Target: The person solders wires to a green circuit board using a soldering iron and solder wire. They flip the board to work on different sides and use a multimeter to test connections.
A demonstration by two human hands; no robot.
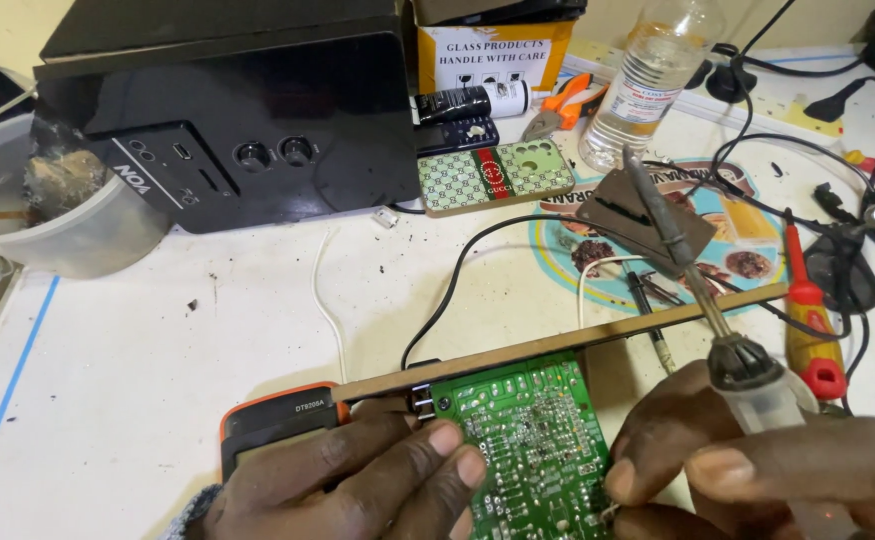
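Your left hand (pixel 358 475) lies on the green circuit board (pixel 533 440) at the near edge of the bench (pixel 158 330), its fingers (pixel 448 440) pressed flat on the board's left side. Your right hand (pixel 758 470) has its fingers closed around a soldering iron (pixel 693 275) whose tip points up and away from you. A thin wooden strip (pixel 578 335) runs along the board's far edge. An orange multimeter (pixel 273 425) lies just beside your left hand. Open bench remains to the left; cables, a red screwdriver (pixel 808 320) and a plastic bottle (pixel 648 80) crowd the right.
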